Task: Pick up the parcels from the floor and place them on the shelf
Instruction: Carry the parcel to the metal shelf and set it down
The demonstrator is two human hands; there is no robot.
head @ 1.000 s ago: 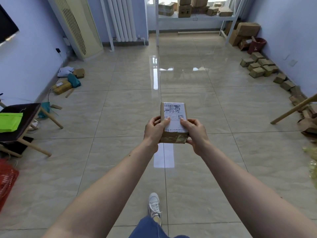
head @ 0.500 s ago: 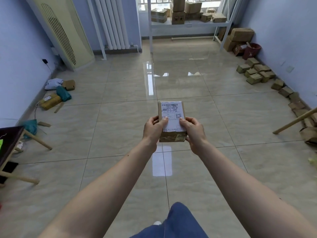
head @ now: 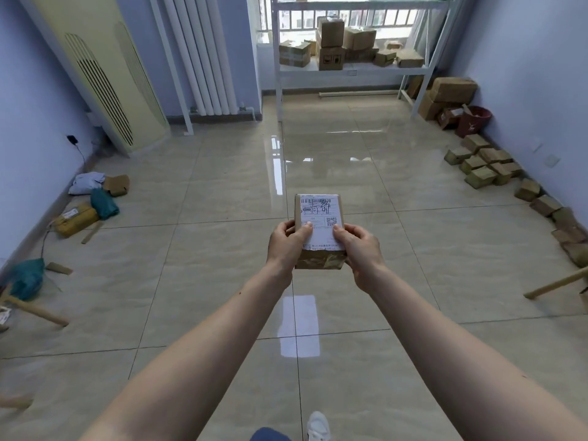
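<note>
Both hands, left hand (head: 284,246) and right hand (head: 360,249), fingers clamped on a labelled parcel (head: 319,229), carry it toward the distant shelf (head: 350,71); several boxes already sit there. Many floor parcels (head: 483,167) remain along the wall.

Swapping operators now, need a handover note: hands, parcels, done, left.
Left hand and right hand both grip one labelled parcel, held out in front, label up.
Shelf stands across the room by the window, several boxes on it.
Done: this parcel is off the floor.
Left: carry it over and shelve it, then the small parcels along the right wall and the bags and parcels by the left wall.
</note>
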